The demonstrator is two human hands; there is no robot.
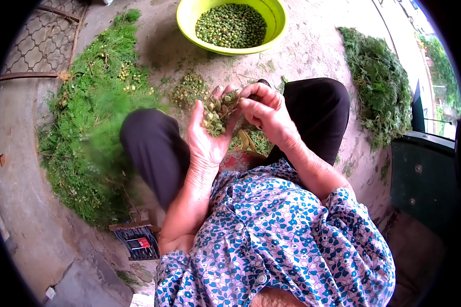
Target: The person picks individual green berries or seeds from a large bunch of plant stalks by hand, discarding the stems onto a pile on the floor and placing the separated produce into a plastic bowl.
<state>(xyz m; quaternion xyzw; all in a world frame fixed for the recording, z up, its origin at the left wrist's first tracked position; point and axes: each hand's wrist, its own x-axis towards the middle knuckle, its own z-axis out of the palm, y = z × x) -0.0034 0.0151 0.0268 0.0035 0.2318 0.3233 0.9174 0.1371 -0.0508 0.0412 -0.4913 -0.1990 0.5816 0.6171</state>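
My left hand (207, 144) is palm up in front of my lap, its fingers curled around a bunch of green-brown cones on conifer twigs (216, 119). From the right, my right hand (268, 115) meets the edge of that bunch, thumb and forefinger pinched together at it. Whatever sits between those fingertips is too small to make out. Just beyond the left fingers, a small heap of similar cones (190, 90) lies on the ground. Farther off stands a lime-green plastic basin (184, 19), partly filled with loose round green cones (232, 25).
Cut conifer branches (88, 134) form a long pile along my left. Darker green foliage (378, 84) is heaped at the right, near a dark green panel (422, 172). A small woven stool (138, 241) stands behind my left knee. Leaf scraps litter the concrete floor (311, 46).
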